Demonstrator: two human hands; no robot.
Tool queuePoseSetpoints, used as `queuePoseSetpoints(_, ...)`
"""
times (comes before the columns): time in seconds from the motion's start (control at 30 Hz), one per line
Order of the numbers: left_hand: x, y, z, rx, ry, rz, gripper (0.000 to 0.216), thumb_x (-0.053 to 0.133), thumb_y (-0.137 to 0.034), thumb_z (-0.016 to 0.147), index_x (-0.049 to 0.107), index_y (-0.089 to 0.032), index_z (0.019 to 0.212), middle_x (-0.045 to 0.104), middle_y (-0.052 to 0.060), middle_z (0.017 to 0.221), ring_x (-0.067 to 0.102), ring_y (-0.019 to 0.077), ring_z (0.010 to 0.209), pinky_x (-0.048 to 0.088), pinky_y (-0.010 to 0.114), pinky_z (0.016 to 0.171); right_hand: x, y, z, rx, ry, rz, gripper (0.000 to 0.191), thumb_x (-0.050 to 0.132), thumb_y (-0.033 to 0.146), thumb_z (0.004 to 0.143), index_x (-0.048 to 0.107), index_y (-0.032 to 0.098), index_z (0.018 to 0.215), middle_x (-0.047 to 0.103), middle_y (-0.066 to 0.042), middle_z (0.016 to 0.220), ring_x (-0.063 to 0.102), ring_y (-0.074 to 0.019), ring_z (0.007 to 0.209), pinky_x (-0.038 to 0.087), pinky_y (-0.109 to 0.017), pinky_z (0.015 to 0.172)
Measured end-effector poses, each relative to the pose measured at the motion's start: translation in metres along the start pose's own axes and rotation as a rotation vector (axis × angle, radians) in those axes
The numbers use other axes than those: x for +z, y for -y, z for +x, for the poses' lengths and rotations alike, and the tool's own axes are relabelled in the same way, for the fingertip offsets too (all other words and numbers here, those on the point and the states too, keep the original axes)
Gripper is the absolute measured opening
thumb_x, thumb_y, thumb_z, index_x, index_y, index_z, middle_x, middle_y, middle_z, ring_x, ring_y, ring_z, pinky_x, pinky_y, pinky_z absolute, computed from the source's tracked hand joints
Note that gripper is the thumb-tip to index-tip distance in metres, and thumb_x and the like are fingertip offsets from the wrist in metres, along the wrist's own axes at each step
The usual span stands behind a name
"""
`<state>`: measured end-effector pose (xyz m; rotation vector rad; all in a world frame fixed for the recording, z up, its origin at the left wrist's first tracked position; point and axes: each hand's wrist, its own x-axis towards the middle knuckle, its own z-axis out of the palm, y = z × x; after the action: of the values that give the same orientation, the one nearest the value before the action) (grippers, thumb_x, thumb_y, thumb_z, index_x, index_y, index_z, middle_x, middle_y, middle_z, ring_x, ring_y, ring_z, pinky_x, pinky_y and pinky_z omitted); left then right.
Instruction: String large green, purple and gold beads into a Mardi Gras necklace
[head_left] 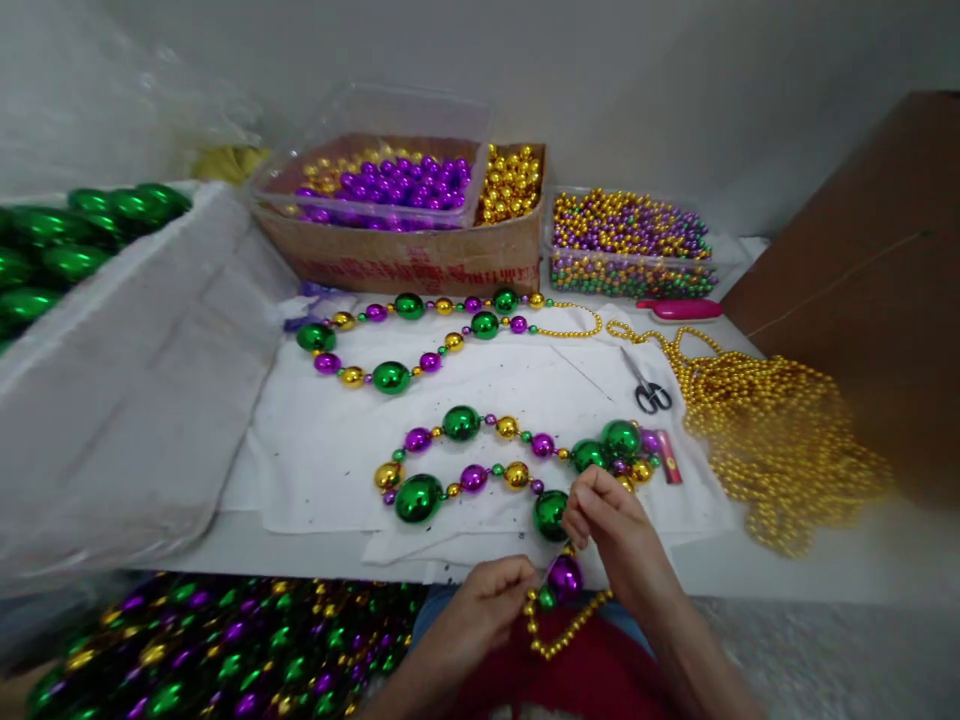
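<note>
At the table's near edge, my left hand point(493, 598) is closed in a pinch, and a thin pale thread runs up from its fingertips. My right hand point(609, 515) pinches higher up, over the thread's other side; its fingertips hide what they grip. Between the hands hang a purple ball point(565, 577) and a short gold bead chain point(551, 652). They belong to a bead necklace point(474, 478) of green, purple and gold balls looped on the white cloth point(330, 440). Beyond it lies a second necklace point(391, 377), joined to a gold chain.
Scissors point(651, 397), a red lighter-like stick point(670, 458) and a pink tool point(682, 310) lie right. Gold bead chains point(795, 440) are heaped beside a brown box point(862, 230). Bead bins point(634, 275) and a carton point(405, 258) stand behind; a white-sided box point(150, 400) is left.
</note>
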<state>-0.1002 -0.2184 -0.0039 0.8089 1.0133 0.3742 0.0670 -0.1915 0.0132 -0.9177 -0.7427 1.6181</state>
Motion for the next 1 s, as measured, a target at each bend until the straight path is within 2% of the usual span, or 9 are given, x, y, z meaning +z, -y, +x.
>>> queuePoseSetpoints(0.13, -0.002, -0.004, -0.01, 0.009, 0.089, 0.096, 0.041, 0.055, -0.056, 0.075, 0.047, -0.017, 0.068, 0.038, -0.006, 0.056, 0.029, 0.0077, 0.051, 0.021, 0.021, 0.049, -0.013, 0.001, -0.015, 0.031, 0.015, -0.116, 0.026, 0.054, 0.035, 0.09, 0.045, 0.018, 0.072, 0.042, 0.005, 0.058, 0.042, -0.0097, 0.052, 0.031, -0.023, 0.053)
queuePoseSetpoints(0.23, -0.002, -0.013, -0.022, 0.131, 0.118, 0.352, 0.022, 0.049, -0.036, 0.083, 0.052, -0.016, 0.072, 0.049, -0.002, 0.071, 0.044, 0.0115, 0.067, 0.032, 0.021, 0.061, -0.019, 0.009, -0.034, 0.086, 0.018, -0.162, 0.027, 0.051, 0.036, 0.091, 0.045, 0.018, 0.073, 0.042, 0.005, 0.059, 0.044, -0.0099, 0.054, 0.03, -0.023, 0.054)
queuePoseSetpoints(0.3, -0.001, -0.02, -0.027, 0.235, 0.16, 0.517, 0.015, 0.047, -0.025, 0.082, 0.05, -0.017, 0.07, 0.053, -0.001, 0.076, 0.048, 0.0126, 0.073, 0.034, 0.021, 0.067, -0.02, 0.014, -0.043, 0.123, 0.036, -0.235, 0.027, 0.048, 0.038, 0.093, 0.044, 0.018, 0.074, 0.043, 0.004, 0.06, 0.043, -0.0104, 0.055, 0.03, -0.024, 0.054)
queuePoseSetpoints(0.4, 0.0, -0.028, -0.03, 0.336, 0.16, 0.718, 0.014, 0.045, -0.017, 0.081, 0.046, -0.018, 0.067, 0.052, -0.002, 0.073, 0.048, 0.0125, 0.072, 0.033, 0.021, 0.067, -0.014, 0.017, -0.051, 0.157, 0.079, -0.457, 0.029, 0.044, 0.04, 0.094, 0.044, 0.019, 0.075, 0.042, 0.004, 0.064, 0.042, -0.0115, 0.06, 0.032, -0.024, 0.058)
queuePoseSetpoints(0.53, 0.003, -0.034, -0.033, 0.336, 0.117, 0.865, 0.013, 0.044, -0.014, 0.081, 0.047, -0.018, 0.069, 0.054, -0.002, 0.074, 0.05, 0.0132, 0.074, 0.033, 0.022, 0.068, -0.004, 0.007, -0.051, 0.088, 0.145, -0.839, 0.024, 0.04, 0.032, 0.095, 0.043, 0.019, 0.076, 0.046, 0.001, 0.075, 0.045, -0.0136, 0.073, 0.033, -0.024, 0.065)
queuePoseSetpoints(0.6, 0.005, -0.036, -0.035, 0.315, 0.109, 0.876, 0.013, 0.043, -0.015, 0.082, 0.049, -0.018, 0.072, 0.057, -0.001, 0.078, 0.052, 0.0143, 0.078, 0.035, 0.022, 0.072, -0.001, 0.002, -0.051, 0.059, 0.228, -1.005, 0.021, 0.039, 0.025, 0.095, 0.043, 0.019, 0.076, 0.05, 0.0, 0.081, 0.048, -0.014, 0.076, 0.033, -0.024, 0.066)
queuePoseSetpoints(0.7, 0.005, -0.039, -0.037, 0.275, 0.144, 0.864, 0.013, 0.043, -0.014, 0.081, 0.051, -0.018, 0.072, 0.058, -0.001, 0.081, 0.053, 0.0143, 0.081, 0.036, 0.022, 0.073, -0.001, 0.008, -0.052, 0.065, 0.381, -1.201, 0.022, 0.039, 0.019, 0.093, 0.045, 0.019, 0.071, 0.053, 0.0, 0.076, 0.048, -0.0125, 0.069, 0.031, -0.023, 0.061)
queuePoseSetpoints(0.8, -0.001, -0.05, -0.038, 0.248, 0.176, 0.868, 0.014, 0.044, -0.013, 0.082, 0.053, -0.018, 0.074, 0.058, -0.003, 0.079, 0.053, 0.0125, 0.078, 0.036, 0.021, 0.07, 0.002, 0.031, -0.046, 0.037, 0.485, -1.332, 0.022, 0.042, 0.017, 0.091, 0.05, 0.018, 0.07, 0.055, 0.0, 0.071, 0.049, -0.012, 0.067, 0.03, -0.023, 0.059)
queuePoseSetpoints(1.0, -0.009, -0.086, -0.045, 0.364, 0.147, 0.944, 0.015, 0.046, -0.015, 0.085, 0.06, -0.019, 0.08, 0.059, -0.003, 0.079, 0.053, 0.0113, 0.079, 0.035, 0.022, 0.072, 0.021, 0.08, -0.018, -0.031, 0.766, -1.372, 0.015, 0.055, 0.02, 0.085, 0.062, 0.017, 0.073, 0.053, 0.003, 0.06, 0.044, -0.0089, 0.057, 0.026, -0.022, 0.054)
